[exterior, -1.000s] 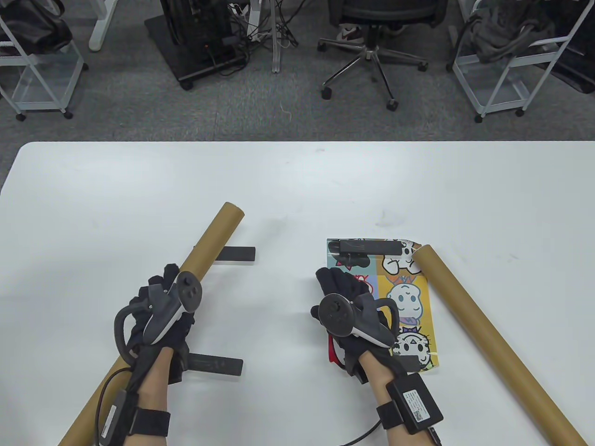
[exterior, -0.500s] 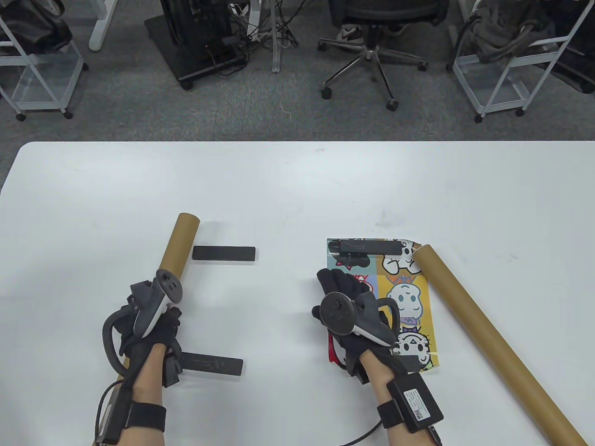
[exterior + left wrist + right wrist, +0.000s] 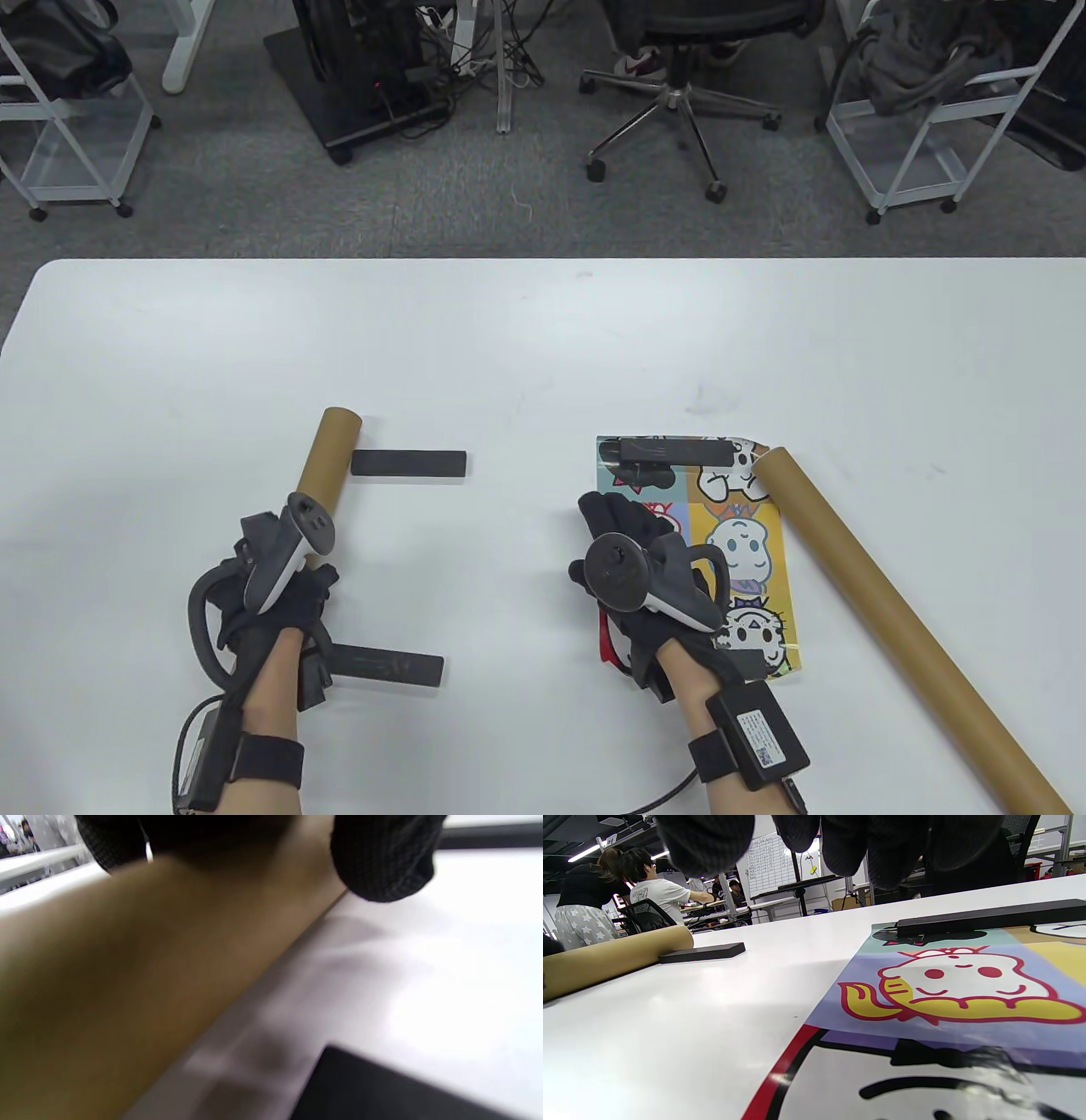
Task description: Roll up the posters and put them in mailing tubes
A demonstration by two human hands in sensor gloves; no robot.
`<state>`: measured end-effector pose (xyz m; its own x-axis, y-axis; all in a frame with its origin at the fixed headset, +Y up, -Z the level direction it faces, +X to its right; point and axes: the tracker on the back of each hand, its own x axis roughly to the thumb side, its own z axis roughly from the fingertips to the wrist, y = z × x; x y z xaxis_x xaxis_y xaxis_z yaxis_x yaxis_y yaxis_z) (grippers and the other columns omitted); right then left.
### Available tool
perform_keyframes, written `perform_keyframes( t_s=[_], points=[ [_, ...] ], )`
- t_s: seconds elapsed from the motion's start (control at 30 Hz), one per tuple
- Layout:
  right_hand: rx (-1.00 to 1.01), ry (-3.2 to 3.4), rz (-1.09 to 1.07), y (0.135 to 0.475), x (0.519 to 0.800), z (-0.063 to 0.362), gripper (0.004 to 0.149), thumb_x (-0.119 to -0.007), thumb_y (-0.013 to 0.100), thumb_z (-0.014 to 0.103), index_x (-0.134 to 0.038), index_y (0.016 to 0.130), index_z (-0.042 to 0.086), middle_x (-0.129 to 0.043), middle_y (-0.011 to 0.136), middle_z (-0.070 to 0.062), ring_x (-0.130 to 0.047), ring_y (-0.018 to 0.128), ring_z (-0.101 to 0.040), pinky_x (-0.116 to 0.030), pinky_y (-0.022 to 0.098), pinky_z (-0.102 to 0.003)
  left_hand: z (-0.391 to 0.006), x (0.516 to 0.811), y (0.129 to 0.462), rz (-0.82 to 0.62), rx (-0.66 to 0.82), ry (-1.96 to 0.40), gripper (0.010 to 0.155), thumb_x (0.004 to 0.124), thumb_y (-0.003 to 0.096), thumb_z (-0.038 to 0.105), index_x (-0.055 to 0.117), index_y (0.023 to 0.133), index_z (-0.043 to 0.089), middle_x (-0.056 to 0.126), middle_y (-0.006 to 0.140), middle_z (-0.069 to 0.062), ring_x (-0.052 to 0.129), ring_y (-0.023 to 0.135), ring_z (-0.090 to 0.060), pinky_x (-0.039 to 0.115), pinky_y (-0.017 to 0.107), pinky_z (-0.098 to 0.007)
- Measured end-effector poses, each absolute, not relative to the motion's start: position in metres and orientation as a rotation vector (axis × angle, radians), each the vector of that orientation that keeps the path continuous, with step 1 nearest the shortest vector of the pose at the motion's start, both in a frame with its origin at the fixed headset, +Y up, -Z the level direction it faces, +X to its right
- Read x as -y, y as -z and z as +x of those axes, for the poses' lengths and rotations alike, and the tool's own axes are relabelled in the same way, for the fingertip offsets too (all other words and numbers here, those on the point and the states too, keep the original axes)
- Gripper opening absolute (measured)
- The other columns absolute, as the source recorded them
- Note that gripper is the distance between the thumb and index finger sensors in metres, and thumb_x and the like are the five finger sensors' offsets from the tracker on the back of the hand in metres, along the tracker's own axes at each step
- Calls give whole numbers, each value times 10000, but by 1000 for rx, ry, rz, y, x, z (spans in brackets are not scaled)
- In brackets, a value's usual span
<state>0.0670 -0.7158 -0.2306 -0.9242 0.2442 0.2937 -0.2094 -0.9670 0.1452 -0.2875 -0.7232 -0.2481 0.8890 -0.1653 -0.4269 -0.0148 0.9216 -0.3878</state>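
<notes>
The left hand (image 3: 271, 586) had its grip curled round a brown cardboard tube (image 3: 327, 463) on the left of the white surface (image 3: 543, 340), and no poster showed in that tube. The right hand (image 3: 645, 569) lay on the near left part of the flat, shiny cartoon poster (image 3: 747, 543), but I could not tell if its grip was wide or narrow. The poster was not rolled yet; a flat black bar (image 3: 674, 450) sat on its far edge, and a second long, round tube (image 3: 899, 628) lay just to its right, so rolling and storing were still to do.
</notes>
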Motion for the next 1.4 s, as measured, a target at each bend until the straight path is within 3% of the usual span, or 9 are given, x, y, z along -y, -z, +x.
perform_keyframes(
  t_s=[0.13,0.23,0.33,0.47,0.93,1.4],
  points=[
    [-166,-2868,458,231,716,67,772,-672,503,386,-363,1110,20,-460,1148,-321,-571,989,-604,-512,670,-746,-274,698,243,-246,-375,42,848,675,539,575,328,1235,238,509,1266,-142,633,1112,-456,515,831,-683],
    [-170,-2864,456,231,716,68,776,-672,503,387,-360,1110,18,-460,1148,-321,-571,988,-606,-512,670,-746,-264,682,236,-109,-308,-41,807,668,542,563,388,1227,242,532,1260,-129,641,1107,-459,525,827,-678],
    [-171,-2863,448,232,717,68,775,-672,503,387,-361,1110,17,-460,1147,-322,-571,988,-606,-511,669,-747,-254,680,233,-70,-165,-53,809,669,535,562,358,1222,268,497,1279,-98,591,1146,-455,513,835,-675],
    [-184,-2871,445,231,718,68,776,-673,502,387,-360,1110,19,-460,1148,-321,-571,988,-606,-510,670,-747,-233,690,234,-154,10,-38,830,653,526,581,259,1215,337,360,1329,-43,484,1205,-441,500,851,-656],
    [-203,-2887,240,246,714,89,803,-683,485,399,-354,1113,22,-462,1150,-316,-562,994,-608,-495,677,-752,-226,685,231,-67,35,-1,810,656,523,572,307,1211,326,394,1319,-44,545,1193,-415,531,844,-644],
    [-323,-3104,-217,255,703,180,867,-758,442,399,-344,1113,38,-447,1161,-292,-547,1012,-591,-483,695,-746,-226,685,232,-82,36,-1,775,665,523,564,386,1207,330,475,1304,-45,586,1177,-421,547,839,-642]
  ],
)
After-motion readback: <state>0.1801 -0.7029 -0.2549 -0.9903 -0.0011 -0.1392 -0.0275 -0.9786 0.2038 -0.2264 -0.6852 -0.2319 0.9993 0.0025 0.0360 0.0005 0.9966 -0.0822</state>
